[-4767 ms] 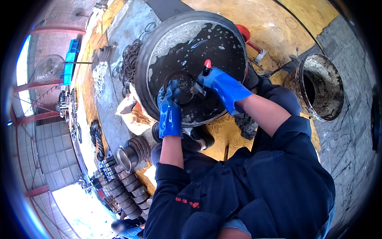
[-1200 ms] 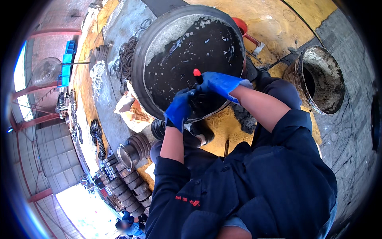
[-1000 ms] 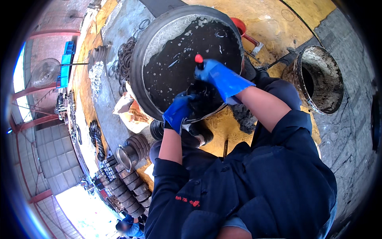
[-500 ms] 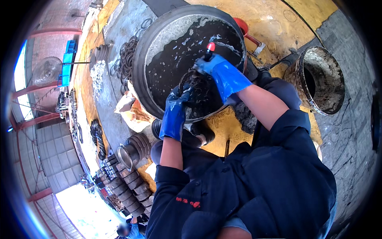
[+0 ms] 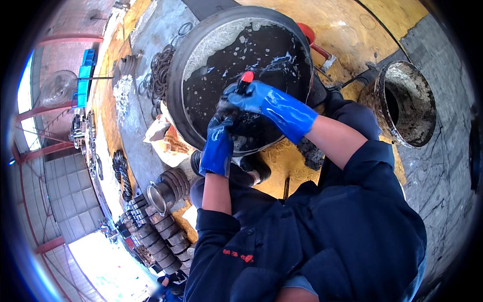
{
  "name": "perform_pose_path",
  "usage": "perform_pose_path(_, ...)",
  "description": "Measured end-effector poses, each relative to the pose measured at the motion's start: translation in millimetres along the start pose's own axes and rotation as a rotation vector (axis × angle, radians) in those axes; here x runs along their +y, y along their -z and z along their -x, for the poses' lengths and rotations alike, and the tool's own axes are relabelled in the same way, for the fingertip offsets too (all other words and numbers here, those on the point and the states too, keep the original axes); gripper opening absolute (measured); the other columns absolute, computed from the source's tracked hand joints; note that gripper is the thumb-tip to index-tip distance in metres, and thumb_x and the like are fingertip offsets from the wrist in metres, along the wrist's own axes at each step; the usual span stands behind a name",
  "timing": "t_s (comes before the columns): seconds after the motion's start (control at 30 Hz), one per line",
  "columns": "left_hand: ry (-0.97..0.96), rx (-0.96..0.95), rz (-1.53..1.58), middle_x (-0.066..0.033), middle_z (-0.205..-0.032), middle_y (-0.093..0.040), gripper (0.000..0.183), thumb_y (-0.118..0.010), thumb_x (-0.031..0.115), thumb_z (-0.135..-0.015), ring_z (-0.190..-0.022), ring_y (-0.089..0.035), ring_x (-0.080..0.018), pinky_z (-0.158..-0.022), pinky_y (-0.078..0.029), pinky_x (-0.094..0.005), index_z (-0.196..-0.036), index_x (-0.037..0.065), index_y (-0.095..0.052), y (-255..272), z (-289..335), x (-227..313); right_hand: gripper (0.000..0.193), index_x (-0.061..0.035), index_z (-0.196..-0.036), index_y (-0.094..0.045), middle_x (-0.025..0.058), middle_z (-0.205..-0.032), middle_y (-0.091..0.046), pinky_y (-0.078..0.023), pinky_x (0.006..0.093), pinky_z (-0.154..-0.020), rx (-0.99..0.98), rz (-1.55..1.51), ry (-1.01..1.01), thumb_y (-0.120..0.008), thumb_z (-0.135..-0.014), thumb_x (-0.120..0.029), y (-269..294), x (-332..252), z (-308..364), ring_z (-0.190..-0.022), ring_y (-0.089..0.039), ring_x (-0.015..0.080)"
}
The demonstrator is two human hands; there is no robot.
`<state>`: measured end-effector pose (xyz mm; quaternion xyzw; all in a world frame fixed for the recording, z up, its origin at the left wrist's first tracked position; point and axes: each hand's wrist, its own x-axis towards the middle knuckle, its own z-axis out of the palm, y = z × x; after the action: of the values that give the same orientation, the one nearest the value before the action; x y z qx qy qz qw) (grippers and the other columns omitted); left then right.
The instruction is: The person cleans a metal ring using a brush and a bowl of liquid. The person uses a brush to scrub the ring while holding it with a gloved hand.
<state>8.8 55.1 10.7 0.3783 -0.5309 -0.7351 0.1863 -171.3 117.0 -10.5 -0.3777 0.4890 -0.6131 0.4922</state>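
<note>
Both my hands wear blue rubber gloves and meet over a large round tub (image 5: 176,100) of dark, foam-flecked liquid (image 5: 251,58). My right hand (image 5: 256,98) is closed around a black-handled tool with a red end (image 5: 246,78); its working end is hidden beneath my fingers, so I cannot tell its kind. Close against it, my left hand (image 5: 218,138) grips a dark, wet ring (image 5: 226,108), mostly covered by the gloves. The two hands touch or nearly touch above the liquid, near the tub's middle.
A grimy, open-mouthed metal drum (image 5: 410,103) lies to the right. A red pan (image 5: 305,34) sits behind the tub. Dark rings (image 5: 162,70) are heaped at its left, near a torn sack (image 5: 163,138). Stacked metal cylinders (image 5: 163,226) stand lower left, with another person (image 5: 168,289) beyond.
My right hand and the red-ended tool have moved left and slightly down, onto the ring by my left hand. The ring, showing as a loop before, is now mostly covered.
</note>
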Motion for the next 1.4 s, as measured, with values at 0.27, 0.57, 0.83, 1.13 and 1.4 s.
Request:
perform_pose_path(0.27,0.055,0.114,0.071,-0.0123,-0.112,-0.068,0.027,-0.060,0.005,-0.093,-0.096,-0.068,-0.0217,-0.080,-0.055,-0.0308,-0.119,-0.002,-0.061,-1,0,-3,0.018,-0.0049,-0.098,-0.070,0.0039,-0.089,-0.070,-0.053,0.0294,-0.079,0.508,0.372,-0.483,-0.064,-0.094,-0.022,24,31,-4,-0.083,-0.066,0.0128)
perform_pose_path(0.57,0.491,-0.262,0.756,-0.0128,-0.108,-0.067,0.037,-0.050,0.038,-0.100,-0.087,-0.063,-0.0326,-0.077,-0.053,-0.0456,-0.122,0.010,-0.061,32,-60,-59,0.024,-0.0063,-0.098,-0.072,0.0079,-0.092,-0.073,-0.053,0.0319,-0.073,0.278,-0.105,-0.398,-0.067,-0.087,-0.027,12,22,-14,-0.079,-0.066,0.0159)
perform_pose_path(0.83,0.318,0.046,-0.402,-0.0123,-0.110,-0.068,0.034,-0.050,0.027,-0.095,-0.095,-0.063,-0.0242,-0.082,-0.051,-0.0394,-0.118,0.007,-0.065,12,-39,0,0.023,-0.0089,-0.108,-0.070,0.0057,-0.094,-0.073,-0.053,0.0296,-0.079,-0.248,0.254,-0.143,-0.063,-0.091,-0.022,3,2,30,-0.083,-0.066,0.0137)
perform_pose_path(1.13,0.115,-0.118,-0.143,-0.0128,-0.104,-0.070,0.024,-0.052,-0.002,-0.091,-0.094,-0.067,-0.0211,-0.084,-0.054,-0.0304,-0.109,-0.004,-0.067,16,-33,20,0.025,-0.0176,-0.104,-0.071,0.0113,-0.104,-0.069,-0.053,0.0412,-0.084,-0.396,0.735,0.158,-0.066,-0.079,-0.021,17,15,36,-0.097,-0.066,0.0331)
perform_pose_path(1.4,0.139,0.070,0.003,-0.0191,-0.113,-0.066,0.028,-0.053,0.010,-0.098,-0.104,-0.066,-0.0255,-0.092,-0.053,-0.0338,-0.120,-0.007,-0.056,16,-16,45,0.030,-0.0180,-0.108,-0.070,0.0104,-0.099,-0.071,-0.054,0.0415,-0.080,0.019,1.126,0.027,-0.070,-0.080,-0.028,44,26,35,-0.092,-0.068,0.0330)
